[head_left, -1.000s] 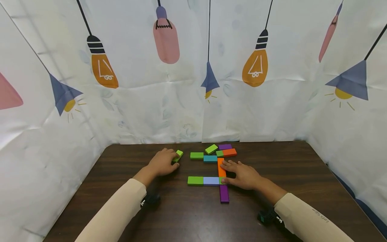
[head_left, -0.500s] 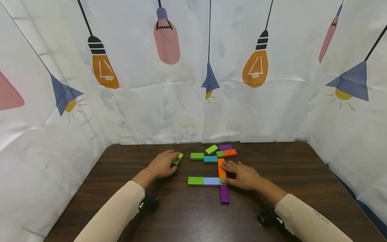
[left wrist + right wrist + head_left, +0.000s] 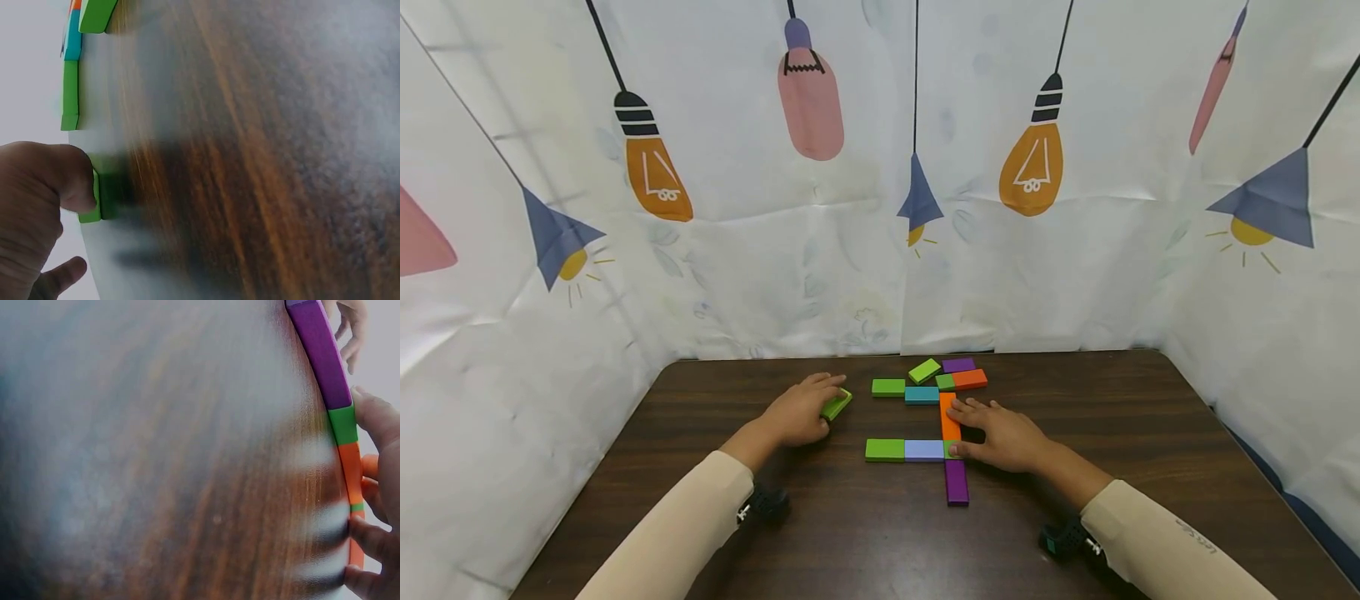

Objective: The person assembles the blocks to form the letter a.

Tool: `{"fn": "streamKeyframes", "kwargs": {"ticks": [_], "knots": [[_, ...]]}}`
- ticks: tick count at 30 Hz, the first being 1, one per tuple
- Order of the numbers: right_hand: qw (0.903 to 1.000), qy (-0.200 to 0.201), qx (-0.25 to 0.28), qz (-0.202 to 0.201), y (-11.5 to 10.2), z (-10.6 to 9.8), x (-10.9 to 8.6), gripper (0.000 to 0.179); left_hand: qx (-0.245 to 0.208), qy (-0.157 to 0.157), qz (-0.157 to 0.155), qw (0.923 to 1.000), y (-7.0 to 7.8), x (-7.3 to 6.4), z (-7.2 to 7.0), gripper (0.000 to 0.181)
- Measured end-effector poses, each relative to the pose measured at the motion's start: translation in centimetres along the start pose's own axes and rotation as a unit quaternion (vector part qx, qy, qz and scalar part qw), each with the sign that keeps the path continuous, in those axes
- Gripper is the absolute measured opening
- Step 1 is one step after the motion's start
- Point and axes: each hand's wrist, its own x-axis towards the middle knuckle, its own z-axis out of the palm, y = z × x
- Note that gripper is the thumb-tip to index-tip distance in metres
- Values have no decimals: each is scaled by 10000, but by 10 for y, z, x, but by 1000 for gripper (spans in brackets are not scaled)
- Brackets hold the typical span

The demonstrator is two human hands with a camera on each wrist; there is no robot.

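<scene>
In the head view, my left hand (image 3: 796, 412) pinches a light green block (image 3: 837, 406) between thumb and fingers, left of the other blocks. The left wrist view shows the thumb against this green block (image 3: 90, 216); whether it touches the table I cannot tell. My right hand (image 3: 1004, 438) rests beside the block row. Its fingertips touch the upright orange block (image 3: 948, 413), and its thumb lies on a small green block (image 3: 947, 456), partly hidden. Joined to that are a purple block (image 3: 957, 485) below, and a lilac block (image 3: 923, 450) and a green block (image 3: 884, 450) to the left.
Behind, a teal block (image 3: 922, 396), a green block (image 3: 888, 387), a tilted green block (image 3: 924, 371), a small green block (image 3: 945, 382), a red-orange block (image 3: 970, 378) and a purple block (image 3: 958, 365) lie near the brown table's (image 3: 880, 542) far edge. A printed curtain (image 3: 850, 275) surrounds it.
My left hand has drawn the light green block slightly left and towards me, with the fingers shifting on it. My right hand and the other blocks have stayed in place.
</scene>
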Motion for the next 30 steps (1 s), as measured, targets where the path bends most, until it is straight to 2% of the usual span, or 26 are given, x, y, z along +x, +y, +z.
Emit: {"fn": "streamKeyframes", "kwargs": {"ticks": [4,9,13,20,26,30], "knots": [[10000,-4,-37,25,0,0,0,77,-64,-117,-84,9999,-2,-2,1,59],[10000,-2,-29,10,0,0,0,77,-21,-89,71,9999,-2,-8,1,50],[10000,-10,-20,-6,0,1,0,77,-147,-134,72,9998,1,-12,2,47],[10000,-15,-31,-4,0,1,0,78,-185,-8,37,9998,7,-15,6,45],[10000,-29,-49,16,0,2,1,79,-222,177,268,9992,9,-22,10,44],[10000,-41,-79,36,1,1,1,79,-331,169,430,9984,16,-27,11,43]]}}
